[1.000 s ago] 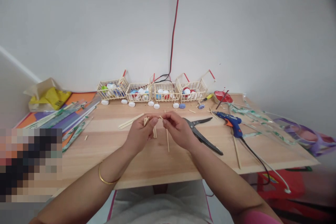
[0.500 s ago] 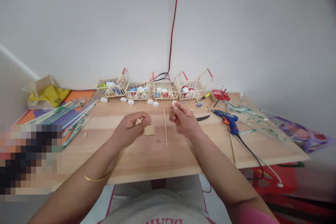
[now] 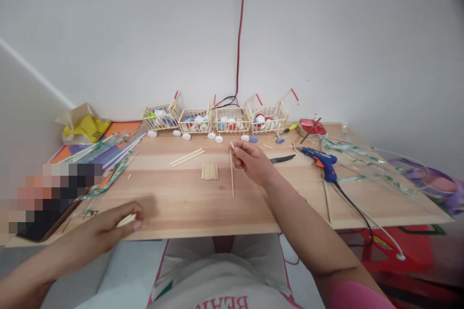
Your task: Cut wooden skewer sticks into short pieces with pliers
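Observation:
My left hand (image 3: 118,227) is closed around a small bunch of short wooden sticks (image 3: 126,220), low over the table's front left edge. My right hand (image 3: 252,160) pinches one short wooden stick (image 3: 232,146) between thumb and fingertips, above the middle of the table. Just under it, a longer wooden stick (image 3: 232,176) lies pointing toward me. To its left, short sticks (image 3: 209,172) are lined up side by side in a neat row. Behind that row rest a few longer sticks (image 3: 186,157), set at a slant.
Several small stick-built carts (image 3: 232,120) with bottle caps stand along the wall. A black blade (image 3: 282,159), a blue glue gun (image 3: 321,160) with its cord and a red bowl (image 3: 312,127) are at right. Plastic-wrapped sticks (image 3: 105,154) and a yellow bag (image 3: 87,128) occupy the left.
My left hand has moved left and toward me with its sticks, away from the row, uncovering the slanted longer sticks. My right hand still pinches its short stick. The view has shifted slightly.

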`<state>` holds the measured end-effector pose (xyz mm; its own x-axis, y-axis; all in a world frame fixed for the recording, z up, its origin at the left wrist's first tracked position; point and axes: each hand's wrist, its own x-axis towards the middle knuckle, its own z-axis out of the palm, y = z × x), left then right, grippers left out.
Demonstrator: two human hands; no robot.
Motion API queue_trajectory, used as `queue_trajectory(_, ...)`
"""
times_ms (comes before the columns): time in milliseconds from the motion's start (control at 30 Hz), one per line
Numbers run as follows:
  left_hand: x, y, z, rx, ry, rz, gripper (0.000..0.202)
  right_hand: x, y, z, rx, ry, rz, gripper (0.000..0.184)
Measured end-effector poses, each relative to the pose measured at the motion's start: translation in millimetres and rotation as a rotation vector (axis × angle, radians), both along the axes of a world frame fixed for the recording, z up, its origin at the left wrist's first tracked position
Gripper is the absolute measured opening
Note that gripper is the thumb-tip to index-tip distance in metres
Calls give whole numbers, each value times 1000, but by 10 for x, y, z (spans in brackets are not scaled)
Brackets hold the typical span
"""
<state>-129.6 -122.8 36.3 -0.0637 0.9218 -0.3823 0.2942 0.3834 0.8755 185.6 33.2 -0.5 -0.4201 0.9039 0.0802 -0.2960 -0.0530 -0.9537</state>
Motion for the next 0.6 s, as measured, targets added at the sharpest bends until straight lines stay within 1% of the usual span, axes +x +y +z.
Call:
queue_trajectory(33, 51, 19, -5, -103, -67, -21, 16, -3, 0, -14, 3, -5, 8, 22)
queue_trajectory(67, 117, 59, -9, -167, -194, -11, 20, -5, 1, -28, 5, -7, 14, 23)
queue_trajectory(100, 195, 116, -14, -206, -367, 15, 25, -6, 4, -42, 5, -10, 20, 23)
queue_trajectory(133, 282, 186, -18, -221, -530, 50, 25, -5, 7, -54, 5, -13, 21, 24)
queue_trajectory(167, 376, 266, -23, -206, -650, 90, 20, -5, 11, -65, 4, -20, 20, 24)
queue_trajectory(200, 474, 352, -27, -181, -735, 126, 15, -4, 14, -73, 4, -29, 15, 25)
queue_trajectory(267, 673, 528, -32, -173, -852, 169, 22, -2, 17, -79, 13, -58, 4, 28)
queue_trajectory(333, 856, 692, -41, -160, -968, 178, 26, 0, 10, -72, 73, -121, -13, 30)
queue_trajectory(400, 1011, 832, -63, -166, -1046, 166, 23, 0, -12, -52, 227, -245, -55, 30)
queue_trajectory(467, 1134, 943, -105, -164, -1075, 146, 17, -3, -47, -25, 431, -401, -110, 35)
queue_trajectory(533, 1230, 1024, -164, -164, -1071, 111, 13, -13, -85, 0, 633, -534, -136, 52)
queue_trajectory(600, 1310, 1081, -229, -173, -1071, 59, 14, -32, -113, 8, 794, -629, -128, 71)
